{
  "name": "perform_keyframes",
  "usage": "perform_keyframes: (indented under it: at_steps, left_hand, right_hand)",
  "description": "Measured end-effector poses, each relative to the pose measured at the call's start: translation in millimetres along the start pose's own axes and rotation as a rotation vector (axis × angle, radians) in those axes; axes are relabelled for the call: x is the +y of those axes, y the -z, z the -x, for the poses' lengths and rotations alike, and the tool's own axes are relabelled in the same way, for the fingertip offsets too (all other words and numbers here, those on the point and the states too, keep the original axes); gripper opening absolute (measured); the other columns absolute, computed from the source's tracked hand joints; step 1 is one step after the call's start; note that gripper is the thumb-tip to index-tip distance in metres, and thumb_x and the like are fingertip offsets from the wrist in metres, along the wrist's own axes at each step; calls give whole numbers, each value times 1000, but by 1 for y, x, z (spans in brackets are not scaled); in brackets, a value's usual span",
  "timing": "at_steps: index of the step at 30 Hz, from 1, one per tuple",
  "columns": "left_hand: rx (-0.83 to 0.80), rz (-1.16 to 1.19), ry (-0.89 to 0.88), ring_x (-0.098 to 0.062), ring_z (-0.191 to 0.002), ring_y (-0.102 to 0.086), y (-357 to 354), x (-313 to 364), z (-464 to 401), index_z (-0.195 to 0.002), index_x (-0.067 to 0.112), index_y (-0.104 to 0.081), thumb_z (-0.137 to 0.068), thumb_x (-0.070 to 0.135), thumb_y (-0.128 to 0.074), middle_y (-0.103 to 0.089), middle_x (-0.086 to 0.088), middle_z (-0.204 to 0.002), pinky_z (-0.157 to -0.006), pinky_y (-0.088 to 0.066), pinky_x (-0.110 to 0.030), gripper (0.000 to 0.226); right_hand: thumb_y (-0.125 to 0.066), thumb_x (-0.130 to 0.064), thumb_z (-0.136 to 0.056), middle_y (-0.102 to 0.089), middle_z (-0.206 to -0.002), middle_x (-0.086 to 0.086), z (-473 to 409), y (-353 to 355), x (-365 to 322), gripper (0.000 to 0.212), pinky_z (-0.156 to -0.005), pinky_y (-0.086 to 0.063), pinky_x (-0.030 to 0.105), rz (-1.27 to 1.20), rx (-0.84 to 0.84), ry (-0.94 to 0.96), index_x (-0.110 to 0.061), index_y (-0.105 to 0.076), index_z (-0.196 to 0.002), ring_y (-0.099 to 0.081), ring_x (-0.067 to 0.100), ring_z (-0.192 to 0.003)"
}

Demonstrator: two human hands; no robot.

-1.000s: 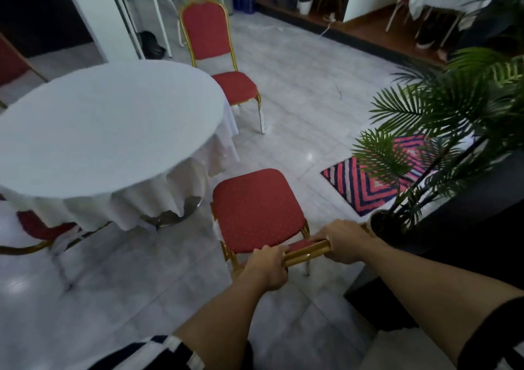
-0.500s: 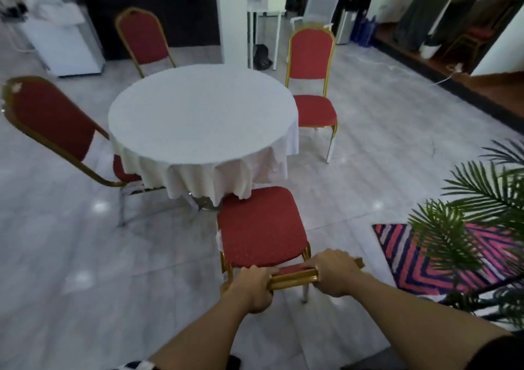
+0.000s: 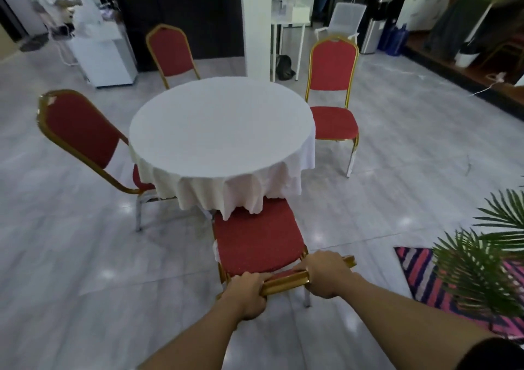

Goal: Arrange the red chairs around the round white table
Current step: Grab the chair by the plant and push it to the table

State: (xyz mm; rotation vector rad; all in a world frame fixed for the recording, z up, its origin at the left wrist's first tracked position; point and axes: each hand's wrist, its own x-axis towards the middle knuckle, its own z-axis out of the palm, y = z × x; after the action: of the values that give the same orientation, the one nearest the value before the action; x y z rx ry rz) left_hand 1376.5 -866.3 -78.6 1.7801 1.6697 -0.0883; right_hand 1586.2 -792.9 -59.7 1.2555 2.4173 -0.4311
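Grey tiled floor surrounds the round white table (image 3: pixel 221 127), whose cloth hides the front of the red chair (image 3: pixel 256 239) we grip by its gold top rail, left hand (image 3: pixel 248 294) and right hand (image 3: pixel 326 274) closed around it.

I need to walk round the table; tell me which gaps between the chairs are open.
Open floor between the far-right chair and the held chair, and between the left chair and the held one. Tight: left chair's seat sits under the tablecloth.
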Motion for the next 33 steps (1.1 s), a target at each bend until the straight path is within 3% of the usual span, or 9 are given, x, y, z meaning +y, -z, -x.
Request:
perform_keyframes:
  at_steps: [3,8,13,18,22,25,27,29,33]
  left_hand:
    - [17,13,8,-32,-104,-68,11,-4,-13,-136,42,-60,-86,18,-52,-74,-3,-113,-89,-53,-41,56]
    - [10,35,32,-34,-99,-67,32,-19,-41,-128,41,-63,-81,19,-50,-73,-5,-108,-87,-56,-45,53]
    - [14,38,49,-34,-98,-66,64,-45,-80,-128,45,-63,-82,18,-49,-72,-3,-107,-89,-57,-48,55]
    - [1,41,45,-33,-107,-65,98,-65,-112,-137,43,-61,-83,15,-50,-72,-2,-116,-94,-53,-44,62]
    - [-9,92,28,-31,-99,-67,107,-59,-129,-124,41,-67,-81,12,-50,-73,0,-105,-93,-53,-45,55]
    - [-60,102,-5,-30,-88,-66,110,-58,-140,-116,35,-68,-78,12,-49,-71,-1,-95,-85,-58,-46,48]
    - [-85,84,-33,-29,-83,-66,110,-59,-145,-116,33,-67,-75,15,-46,-70,-1,-90,-80,-60,-46,50]
    - [-87,81,-55,-27,-82,-65,106,-62,-148,-116,33,-66,-71,18,-44,-69,1,-88,-78,-59,-45,52]
    - [-144,95,-37,-22,-89,-67,106,-66,-155,-110,36,-63,-76,28,-57,-69,6,-96,-85,-60,-48,36]
  right_hand:
    - [-55,-22,-93,-62,-86,-6,-18,10,6,16,-78,-54,35,-1,-2,18,-34,-60,-84,-68,27,-89]
    - [-56,-25,-93,-73,-96,-4,-55,25,14,29,-73,-53,34,3,31,26,-38,-74,-112,-67,24,-86]
    - [-56,-21,-92,-73,-95,-5,-103,50,13,36,-69,-46,33,-17,42,19,-41,-76,-116,-59,19,-79]
    - [-57,-21,-90,-69,-86,-7,-145,71,14,31,-68,-42,32,-46,60,-13,-39,-76,-106,-62,21,-80]
    - [-59,-25,-93,-57,-75,-11,-157,85,30,22,-66,-38,30,-22,47,-1,-41,-72,-97,-58,18,-77]
    - [-60,-29,-94,-63,-82,-12,-161,88,41,27,-67,-41,29,-20,47,11,-49,-74,-107,-58,17,-76]
    - [-58,-34,-95,-69,-87,-9,-161,86,42,23,-67,-42,29,-1,48,11,-45,-74,-108,-60,15,-77]
    - [-58,-36,-95,-69,-86,-9,-162,86,44,14,-68,-45,28,18,35,22,-41,-70,-92,-61,15,-77]
    - [-61,-37,-92,-67,-83,-8,-162,94,50,22,-78,-55,32,-19,-40,99,-42,-51,-73,-68,20,-81]
